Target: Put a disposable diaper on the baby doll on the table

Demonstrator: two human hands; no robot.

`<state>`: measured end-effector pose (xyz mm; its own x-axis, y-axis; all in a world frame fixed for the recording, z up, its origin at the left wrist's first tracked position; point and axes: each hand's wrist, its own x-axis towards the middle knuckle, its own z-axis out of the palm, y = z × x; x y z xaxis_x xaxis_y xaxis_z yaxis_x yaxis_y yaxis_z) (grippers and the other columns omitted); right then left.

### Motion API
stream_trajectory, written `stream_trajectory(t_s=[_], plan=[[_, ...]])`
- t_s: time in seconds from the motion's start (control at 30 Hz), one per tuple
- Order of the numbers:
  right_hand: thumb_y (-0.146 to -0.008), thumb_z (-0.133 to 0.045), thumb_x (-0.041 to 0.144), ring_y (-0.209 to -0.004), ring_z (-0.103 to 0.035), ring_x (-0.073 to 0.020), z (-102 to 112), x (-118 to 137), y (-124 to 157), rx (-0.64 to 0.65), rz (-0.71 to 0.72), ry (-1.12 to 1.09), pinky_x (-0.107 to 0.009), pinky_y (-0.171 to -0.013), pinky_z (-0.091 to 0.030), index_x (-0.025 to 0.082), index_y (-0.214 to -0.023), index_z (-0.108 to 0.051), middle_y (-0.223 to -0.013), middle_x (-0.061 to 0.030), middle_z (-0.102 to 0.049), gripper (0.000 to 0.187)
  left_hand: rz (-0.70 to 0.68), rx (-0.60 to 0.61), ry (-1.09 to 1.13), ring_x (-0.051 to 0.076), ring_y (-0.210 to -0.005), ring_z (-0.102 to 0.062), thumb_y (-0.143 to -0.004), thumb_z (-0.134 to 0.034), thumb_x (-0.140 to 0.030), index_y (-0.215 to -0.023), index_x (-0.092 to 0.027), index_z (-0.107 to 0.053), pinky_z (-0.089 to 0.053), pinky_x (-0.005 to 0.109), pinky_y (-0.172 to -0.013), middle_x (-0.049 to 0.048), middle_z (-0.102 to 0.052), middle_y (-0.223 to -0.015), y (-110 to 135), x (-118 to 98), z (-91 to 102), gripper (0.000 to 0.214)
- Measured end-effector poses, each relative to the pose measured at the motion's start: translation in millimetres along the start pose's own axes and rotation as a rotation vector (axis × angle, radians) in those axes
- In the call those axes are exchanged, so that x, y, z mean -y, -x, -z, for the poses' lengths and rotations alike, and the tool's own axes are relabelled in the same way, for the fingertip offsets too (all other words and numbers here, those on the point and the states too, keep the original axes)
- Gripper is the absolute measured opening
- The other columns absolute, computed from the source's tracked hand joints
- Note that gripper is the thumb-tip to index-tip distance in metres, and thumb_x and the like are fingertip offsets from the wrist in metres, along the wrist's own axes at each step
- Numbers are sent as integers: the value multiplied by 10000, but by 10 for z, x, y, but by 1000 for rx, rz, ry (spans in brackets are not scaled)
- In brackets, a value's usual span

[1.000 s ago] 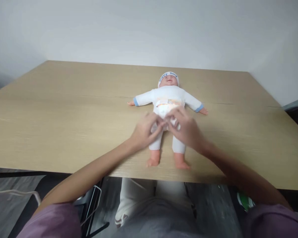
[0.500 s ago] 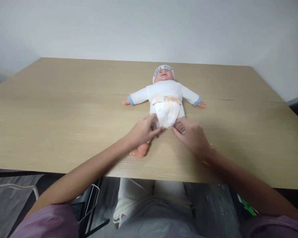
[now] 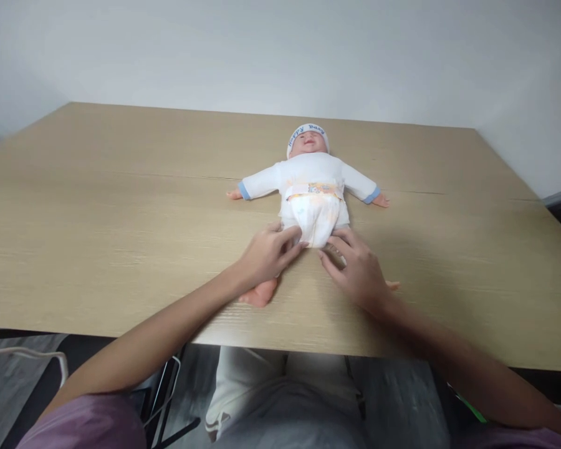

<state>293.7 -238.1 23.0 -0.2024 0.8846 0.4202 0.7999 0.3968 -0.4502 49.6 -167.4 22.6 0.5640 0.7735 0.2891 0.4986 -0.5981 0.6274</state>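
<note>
A baby doll (image 3: 311,167) lies on its back, arms spread, in a white shirt with blue cuffs and a lettered white cap. It wears a white diaper (image 3: 314,218) with an orange-patterned waistband. My left hand (image 3: 272,251) has its thumb and fingers pinched together at the diaper's lower edge, on the left leg opening. On the other side, my right hand (image 3: 355,267) touches the right leg edge with its fingertips, its thumb standing apart from them. My hands and wrists hide most of the doll's legs; one foot (image 3: 260,293) shows below my left wrist.
The wooden table (image 3: 121,237) has its near edge just in front of my lap. A pale wall (image 3: 262,56) rises behind it. Below the edge at left are a white cable (image 3: 28,353) and a black metal frame (image 3: 177,430).
My right thumb has come away from the diaper's bottom edge, and that hand has opened a little. My left hand stays at its leg edge. The view has shifted slightly.
</note>
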Motion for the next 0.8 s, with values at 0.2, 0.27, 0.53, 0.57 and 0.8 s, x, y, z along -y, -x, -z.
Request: stream_trajectory(t_s=[0.2,0.27,0.53,0.57,0.8], plan=[[-1054,-660,300,-1176,-734,-345,-6,19,-10,3,-27,-38,-478,-984,-596,252,-1144,-691,-1298,-142,-756,107,-83,-65,50,272,-1115,-663,-1120,-618,-368,-1038,-228,-676,-527,433,-994,103,-713,-1202,13,-17,-7,172],[-1049,-660,317,-1151,-731,-353,-1,36,-23,22,-39,-40,-486,-968,-586,256,-1132,-670,-1258,-140,-764,104,-99,-87,55,294,-1277,-648,-1116,-630,-365,-1090,-228,-678,-523,466,-1100,133,-654,-1427,14,-6,-13,147],[-998,-707,385,-823,-696,-266,11,37,-83,27,-182,-128,-399,-780,-525,266,-1065,-618,-921,-56,-737,163,-92,-33,72,287,-1054,-643,-1121,-599,-383,-992,-241,-638,-505,458,-983,81,-738,-1074,-21,0,7,195],[-981,-725,402,-785,-685,-255,10,29,-88,11,-218,-147,-389,-751,-517,267,-1098,-617,-901,-44,-732,208,-69,-51,104,280,-1021,-638,-1101,-628,-387,-1004,-244,-639,-505,447,-960,71,-730,-1036,-26,6,-1,174],[-947,-801,438,-789,-710,-262,166,-78,-162,-56,-327,-178,-442,-834,-515,271,-1144,-625,-1050,-62,-842,312,133,-159,542,210,-1008,-679,-992,-791,-414,-1227,-240,-534,-535,356,-886,70,-695,-1163,-17,99,-113,389]])
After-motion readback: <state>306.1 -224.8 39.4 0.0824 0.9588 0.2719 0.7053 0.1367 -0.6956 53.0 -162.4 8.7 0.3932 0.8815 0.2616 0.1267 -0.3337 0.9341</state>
